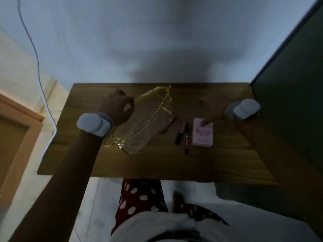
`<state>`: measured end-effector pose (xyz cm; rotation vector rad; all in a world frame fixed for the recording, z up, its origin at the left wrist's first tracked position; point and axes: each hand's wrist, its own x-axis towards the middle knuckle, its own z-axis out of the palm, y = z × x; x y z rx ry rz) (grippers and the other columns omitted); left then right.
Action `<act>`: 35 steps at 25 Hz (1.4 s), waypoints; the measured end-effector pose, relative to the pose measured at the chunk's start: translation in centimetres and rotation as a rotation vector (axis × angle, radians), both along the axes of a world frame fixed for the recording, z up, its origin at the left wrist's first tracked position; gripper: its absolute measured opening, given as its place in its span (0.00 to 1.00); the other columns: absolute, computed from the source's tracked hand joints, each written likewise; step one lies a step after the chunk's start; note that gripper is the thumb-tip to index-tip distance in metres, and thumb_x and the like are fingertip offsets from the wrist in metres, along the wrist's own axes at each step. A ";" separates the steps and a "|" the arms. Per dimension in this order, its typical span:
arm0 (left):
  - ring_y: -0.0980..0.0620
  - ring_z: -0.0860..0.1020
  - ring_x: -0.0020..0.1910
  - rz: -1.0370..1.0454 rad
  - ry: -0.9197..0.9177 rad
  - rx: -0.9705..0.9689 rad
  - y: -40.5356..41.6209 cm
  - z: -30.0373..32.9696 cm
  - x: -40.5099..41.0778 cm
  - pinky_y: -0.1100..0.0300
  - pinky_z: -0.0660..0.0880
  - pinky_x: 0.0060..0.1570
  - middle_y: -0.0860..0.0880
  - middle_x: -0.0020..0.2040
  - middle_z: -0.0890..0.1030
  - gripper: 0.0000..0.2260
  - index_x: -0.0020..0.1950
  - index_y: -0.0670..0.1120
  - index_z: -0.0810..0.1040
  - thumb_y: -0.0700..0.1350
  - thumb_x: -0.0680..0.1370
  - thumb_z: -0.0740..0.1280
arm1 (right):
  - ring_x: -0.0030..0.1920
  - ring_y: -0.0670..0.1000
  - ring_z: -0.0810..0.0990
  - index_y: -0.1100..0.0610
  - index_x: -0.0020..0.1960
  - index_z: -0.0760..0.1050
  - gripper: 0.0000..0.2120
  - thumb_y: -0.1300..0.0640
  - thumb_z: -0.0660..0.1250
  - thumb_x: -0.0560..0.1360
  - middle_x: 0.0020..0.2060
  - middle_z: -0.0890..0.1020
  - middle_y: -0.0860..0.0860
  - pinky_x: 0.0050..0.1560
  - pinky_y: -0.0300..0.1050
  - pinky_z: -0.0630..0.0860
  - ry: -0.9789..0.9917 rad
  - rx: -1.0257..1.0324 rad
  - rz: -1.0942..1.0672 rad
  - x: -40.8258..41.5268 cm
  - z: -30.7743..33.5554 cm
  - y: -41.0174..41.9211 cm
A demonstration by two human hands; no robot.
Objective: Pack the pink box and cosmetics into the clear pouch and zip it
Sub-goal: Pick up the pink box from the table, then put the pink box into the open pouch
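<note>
The clear pouch (148, 119) with gold trim lies on the left half of the brown bench (157, 165), its long axis running diagonally from the far edge toward the person, its top open. The left hand (120, 107) is curled at the pouch's far left rim, fingers narrow and pinched at the gold edge; whether it truly grips the rim cannot be told in the dim light. A grey band (94, 124) sits on that wrist.

Just right of the pouch lies a brownish tube (168, 124), touching or nearly touching the pouch's side. Further right of the pouch lie a pink-capped tube (180, 132) and a thin black pencil (186, 137), side by side and close together. Beyond them, still right of the pouch, the pink box (202, 132) lies flat. The right hand (212, 119) reaches in from the right with a fingertip resting on the box's far end; most of the hand is too dark to read, so its spread cannot be told. A grey band (243, 109) is on that wrist too.

Bare bench surface stretches in front of the pouch to the near edge, and a strip stays free behind the box toward the far edge. A dark panel (288, 93) stands at the bench's right side.
</note>
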<state>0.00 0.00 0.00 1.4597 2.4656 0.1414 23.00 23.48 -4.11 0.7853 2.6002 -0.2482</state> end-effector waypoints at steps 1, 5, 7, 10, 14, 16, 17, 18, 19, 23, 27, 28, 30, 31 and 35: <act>0.32 0.70 0.62 0.068 -0.022 -0.036 -1.1 -1.3 0.0 0.39 0.73 0.60 0.35 0.64 0.70 0.08 0.52 0.46 0.79 0.46 0.75 0.67 | 0.72 0.59 0.65 0.57 0.75 0.56 0.52 0.38 0.79 0.62 0.74 0.62 0.58 0.72 0.55 0.66 -0.086 -0.050 -0.035 0.2 -1.5 -0.9; 0.37 0.75 0.57 0.304 -0.213 -0.104 -4.9 -5.3 0.9 0.45 0.75 0.56 0.39 0.60 0.73 0.09 0.53 0.48 0.79 0.49 0.75 0.67 | 0.69 0.59 0.66 0.56 0.74 0.53 0.54 0.49 0.83 0.60 0.72 0.61 0.57 0.66 0.56 0.70 -0.114 -0.241 -0.159 1.0 -4.6 -3.0; 0.40 0.77 0.51 0.402 -0.282 -0.074 -5.3 -6.0 1.7 0.50 0.75 0.52 0.40 0.58 0.76 0.13 0.55 0.46 0.78 0.52 0.75 0.66 | 0.70 0.59 0.65 0.56 0.75 0.52 0.53 0.50 0.82 0.62 0.73 0.61 0.58 0.67 0.56 0.69 -0.101 -0.233 -0.154 0.8 -4.5 -2.5; 0.40 0.78 0.53 0.479 -0.321 0.001 -5.6 -6.2 3.0 0.50 0.77 0.53 0.40 0.59 0.79 0.16 0.56 0.44 0.77 0.53 0.74 0.67 | 0.76 0.60 0.56 0.57 0.78 0.41 0.58 0.50 0.80 0.66 0.77 0.52 0.58 0.75 0.57 0.59 -0.172 -0.246 -0.163 0.5 -4.6 -3.4; 0.41 0.76 0.56 0.478 -0.324 0.031 -5.5 -6.1 4.1 0.47 0.76 0.56 0.41 0.58 0.78 0.18 0.58 0.43 0.75 0.51 0.73 0.69 | 0.66 0.61 0.69 0.56 0.72 0.57 0.49 0.44 0.81 0.61 0.68 0.65 0.59 0.63 0.59 0.73 0.160 -0.081 -0.207 -1.7 -1.1 -3.0; 0.42 0.76 0.56 0.479 -0.330 0.037 -5.4 -6.1 4.6 0.46 0.76 0.56 0.41 0.59 0.77 0.18 0.58 0.43 0.75 0.51 0.72 0.70 | 0.59 0.56 0.74 0.55 0.66 0.62 0.47 0.36 0.78 0.56 0.62 0.71 0.57 0.53 0.53 0.78 0.532 -0.081 -0.238 -3.8 2.9 -3.8; 0.42 0.76 0.56 0.482 -0.333 0.048 -5.4 -6.1 4.8 0.46 0.77 0.56 0.42 0.59 0.77 0.19 0.58 0.43 0.74 0.51 0.72 0.70 | 0.55 0.54 0.75 0.54 0.64 0.63 0.46 0.33 0.75 0.55 0.59 0.73 0.55 0.49 0.50 0.78 0.652 -0.095 -0.225 -5.3 4.5 -4.8; 0.43 0.76 0.56 0.488 -0.338 0.054 -5.4 -6.1 5.0 0.46 0.77 0.56 0.42 0.59 0.77 0.19 0.58 0.43 0.74 0.51 0.72 0.70 | 0.51 0.52 0.75 0.54 0.63 0.64 0.45 0.32 0.73 0.55 0.56 0.74 0.53 0.46 0.47 0.76 0.706 -0.122 -0.190 -6.8 5.7 -6.1; 0.43 0.76 0.56 0.493 -0.343 0.060 -5.4 -6.2 5.1 0.46 0.77 0.56 0.42 0.59 0.77 0.20 0.59 0.43 0.74 0.51 0.72 0.70 | 0.49 0.52 0.75 0.53 0.61 0.64 0.42 0.31 0.73 0.57 0.53 0.75 0.51 0.44 0.45 0.75 0.686 -0.168 -0.141 -8.4 6.7 -7.5; 0.43 0.76 0.56 0.519 -0.357 0.050 -5.3 -6.2 4.9 0.46 0.77 0.56 0.41 0.59 0.77 0.23 0.61 0.41 0.72 0.50 0.71 0.71 | 0.42 0.50 0.75 0.56 0.62 0.70 0.33 0.36 0.73 0.67 0.48 0.76 0.51 0.36 0.39 0.77 0.097 -0.347 0.056 -13.9 4.0 -11.6; 0.43 0.75 0.56 0.539 -0.356 -0.001 -5.0 -6.2 5.0 0.51 0.75 0.53 0.41 0.58 0.77 0.23 0.60 0.40 0.73 0.48 0.69 0.73 | 0.50 0.47 0.79 0.58 0.64 0.70 0.25 0.45 0.69 0.73 0.58 0.76 0.50 0.43 0.17 0.74 0.086 -0.493 -0.104 -16.3 -7.5 -6.9; 0.44 0.75 0.56 0.545 -0.356 -0.006 -4.9 -6.2 5.2 0.53 0.74 0.52 0.42 0.58 0.77 0.23 0.59 0.41 0.73 0.49 0.68 0.73 | 0.64 0.50 0.75 0.61 0.68 0.66 0.22 0.51 0.64 0.79 0.66 0.73 0.54 0.64 0.22 0.67 0.306 -0.157 -0.061 -17.1 -9.3 -5.4; 0.45 0.75 0.55 0.544 -0.354 -0.001 -4.5 -6.4 5.5 0.53 0.73 0.51 0.43 0.58 0.77 0.24 0.59 0.41 0.73 0.51 0.68 0.73 | 0.67 0.53 0.73 0.59 0.66 0.72 0.15 0.53 0.61 0.82 0.67 0.74 0.56 0.67 0.40 0.72 0.113 -0.039 0.096 -15.5 -8.3 -5.0; 0.45 0.75 0.56 0.537 -0.354 0.001 -4.2 -6.4 5.6 0.53 0.74 0.52 0.43 0.58 0.76 0.24 0.59 0.42 0.73 0.51 0.68 0.73 | 0.59 0.54 0.79 0.57 0.59 0.77 0.13 0.50 0.64 0.79 0.59 0.80 0.55 0.58 0.47 0.77 0.217 0.069 0.267 -14.1 -6.4 -6.8; 0.44 0.76 0.57 0.535 -0.361 0.010 -3.8 -6.3 5.8 0.51 0.75 0.55 0.42 0.60 0.76 0.27 0.62 0.41 0.71 0.52 0.69 0.73 | 0.43 0.54 0.79 0.57 0.50 0.76 0.13 0.47 0.63 0.79 0.43 0.81 0.54 0.42 0.49 0.78 0.789 0.197 -0.211 -13.2 -1.0 -3.9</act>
